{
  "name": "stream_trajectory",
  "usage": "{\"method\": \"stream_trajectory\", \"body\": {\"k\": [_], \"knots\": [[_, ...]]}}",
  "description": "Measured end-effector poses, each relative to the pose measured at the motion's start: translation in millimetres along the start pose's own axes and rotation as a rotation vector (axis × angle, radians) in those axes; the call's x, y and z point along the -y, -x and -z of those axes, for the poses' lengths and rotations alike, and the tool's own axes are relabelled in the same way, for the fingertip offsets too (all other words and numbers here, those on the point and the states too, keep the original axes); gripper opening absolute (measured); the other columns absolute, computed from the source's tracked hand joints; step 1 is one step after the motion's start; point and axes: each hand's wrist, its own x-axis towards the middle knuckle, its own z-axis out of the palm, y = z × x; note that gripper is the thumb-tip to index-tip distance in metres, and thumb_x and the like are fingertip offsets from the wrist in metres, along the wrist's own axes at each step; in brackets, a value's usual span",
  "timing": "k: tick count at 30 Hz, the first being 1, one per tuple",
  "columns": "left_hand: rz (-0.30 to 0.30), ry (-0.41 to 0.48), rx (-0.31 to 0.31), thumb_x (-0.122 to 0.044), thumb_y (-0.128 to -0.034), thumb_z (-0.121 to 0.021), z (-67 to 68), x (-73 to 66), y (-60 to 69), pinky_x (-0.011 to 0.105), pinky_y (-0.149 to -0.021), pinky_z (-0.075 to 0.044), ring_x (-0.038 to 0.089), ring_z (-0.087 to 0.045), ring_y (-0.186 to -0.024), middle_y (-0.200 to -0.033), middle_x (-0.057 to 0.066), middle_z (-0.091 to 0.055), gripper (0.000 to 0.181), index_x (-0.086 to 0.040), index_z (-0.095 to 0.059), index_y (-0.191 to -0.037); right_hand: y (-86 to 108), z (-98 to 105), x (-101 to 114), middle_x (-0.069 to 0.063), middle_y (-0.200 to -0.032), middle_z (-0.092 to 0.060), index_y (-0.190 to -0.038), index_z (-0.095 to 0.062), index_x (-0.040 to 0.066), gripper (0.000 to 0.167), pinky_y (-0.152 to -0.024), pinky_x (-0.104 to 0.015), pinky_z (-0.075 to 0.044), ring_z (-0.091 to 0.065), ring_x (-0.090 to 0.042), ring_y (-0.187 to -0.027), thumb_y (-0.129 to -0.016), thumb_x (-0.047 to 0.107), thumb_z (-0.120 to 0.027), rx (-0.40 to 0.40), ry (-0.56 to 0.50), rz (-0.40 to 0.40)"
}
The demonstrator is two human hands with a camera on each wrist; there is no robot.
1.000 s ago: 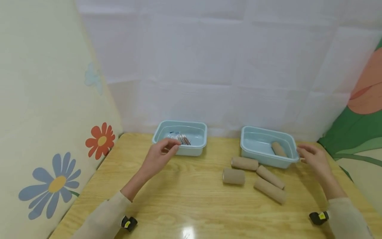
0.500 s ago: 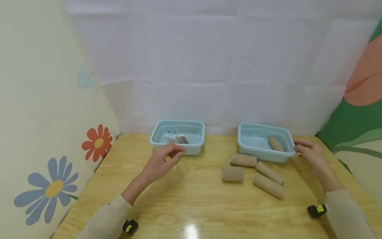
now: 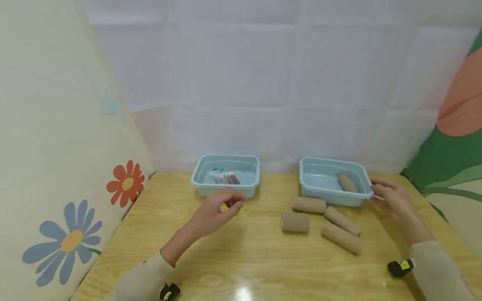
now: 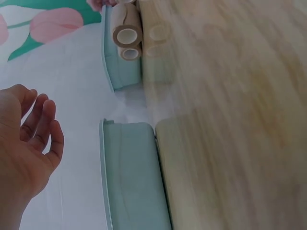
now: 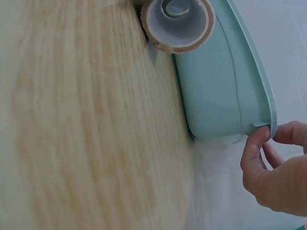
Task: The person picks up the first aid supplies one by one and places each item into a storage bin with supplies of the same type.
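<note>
My right hand (image 3: pixel 393 198) pinches the right rim corner of the right light-blue plastic basin (image 3: pixel 327 191); in the right wrist view, the thumb lies under the rim and a finger over it. One tan roll (image 3: pixel 347 183) lies inside this basin. Several more tan rolls (image 3: pixel 295 222) lie on the table before it; a hollow pale core shows in one roll (image 5: pixel 177 21) up close. My left hand (image 3: pixel 214 211) hovers in front of the left light-blue basin (image 3: pixel 246 191), fingers loosely curled and holding nothing. Inside the left basin are small clear packets (image 3: pixel 225 176), their contents unclear.
The wooden table (image 3: pixel 263 267) meets a white cloth backdrop (image 3: pixel 233 83) behind the basins. A flower-painted panel (image 3: pixel 75 167) borders the left side, and another painted panel (image 3: pixel 452 154) borders the right.
My left hand has moved down and to the right, away from over the left basin's front rim. The right hand stays at the right basin's corner. The head view has shifted slightly.
</note>
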Motion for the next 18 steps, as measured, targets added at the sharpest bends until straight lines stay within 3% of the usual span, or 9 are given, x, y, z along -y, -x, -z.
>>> {"method": "stream_trajectory", "body": {"k": [7, 12, 18], "knots": [[0.016, -0.012, 0.099, -0.016, -0.1028, -0.063, -6.7, -9.2, -4.0, 0.034, -0.077, -0.056, 0.007, -0.061, -0.092, -0.106, -0.014, -0.066, 0.023, -0.02, -0.068, -0.125, -3.2, 1.0, 1.7, 0.003, -0.1, -0.071, -0.102, -0.081, 0.014, 0.023, -0.078, -0.025, -0.057, -0.067, -0.01, -0.092, -0.1, 0.0, -0.063, 0.012, -0.053, 0.015], [-0.005, -0.03, 0.167, -0.019, -0.1024, -0.065, -12.5, -13.6, -3.8, 0.035, -0.08, -0.055, 0.006, -0.061, -0.096, -0.107, -0.01, -0.066, 0.025, -0.02, -0.066, -0.127, -3.3, -0.6, 2.1, 0.005, -0.1, -0.071, -0.101, -0.08, 0.016, 0.022, -0.078, -0.024, -0.057, -0.066, -0.008, -0.092, -0.1, 0.002, -0.064, 0.008, -0.007, 0.01], [0.026, -0.102, 0.212, -0.025, -0.1032, -0.063, -18.5, -15.9, -8.7, 0.031, -0.08, -0.054, 0.008, -0.062, -0.098, -0.111, -0.012, -0.065, 0.024, -0.021, -0.066, -0.127, -2.3, -3.3, 0.9, 0.005, -0.099, -0.07, -0.101, -0.079, 0.016, 0.019, -0.08, -0.024, -0.057, -0.066, -0.008, -0.092, -0.099, 0.004, -0.065, -0.004, 0.026, -0.005]]}}
